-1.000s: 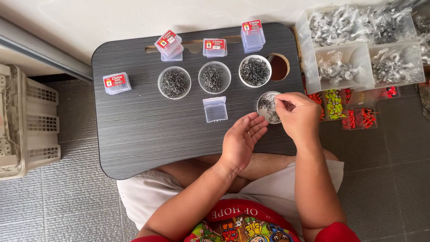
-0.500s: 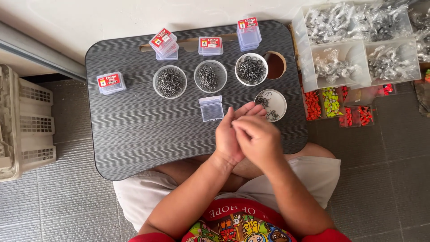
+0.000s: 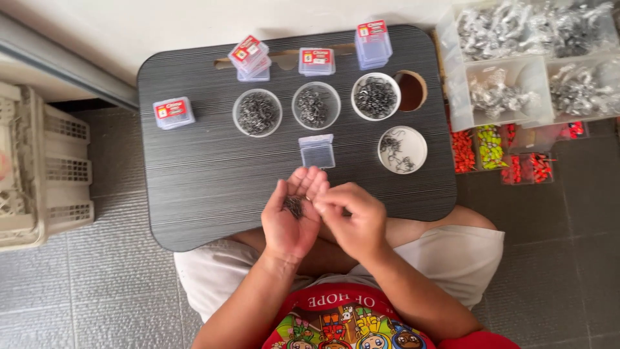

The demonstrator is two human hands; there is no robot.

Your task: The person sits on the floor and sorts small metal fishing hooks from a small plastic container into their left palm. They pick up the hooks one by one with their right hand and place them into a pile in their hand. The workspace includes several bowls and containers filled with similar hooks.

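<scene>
My left hand (image 3: 290,216) is cupped palm up over the near edge of the dark lap table (image 3: 194,168), holding a small pile of dark metal hooks (image 3: 295,205). My right hand (image 3: 352,216) rests beside it, fingertips pinching at that pile. Just beyond the hands lies a small clear open plastic box (image 3: 318,151). A white round dish with a few hooks (image 3: 402,149) stands to the right of the box. Three fuller white dishes (image 3: 257,112) (image 3: 315,105) (image 3: 375,96) line up behind.
Small clear boxes with red labels (image 3: 173,112) (image 3: 249,57) (image 3: 316,61) (image 3: 372,42) stand along the table's far and left side. A round hole (image 3: 411,90) is at the right. Clear trays of silver parts (image 3: 523,58) and coloured pieces (image 3: 491,145) lie on the right floor; a beige basket (image 3: 39,168) left.
My right hand left the right-hand dish and came to my left palm. Both hands drew back toward me, and the hooks now lie in the left palm.
</scene>
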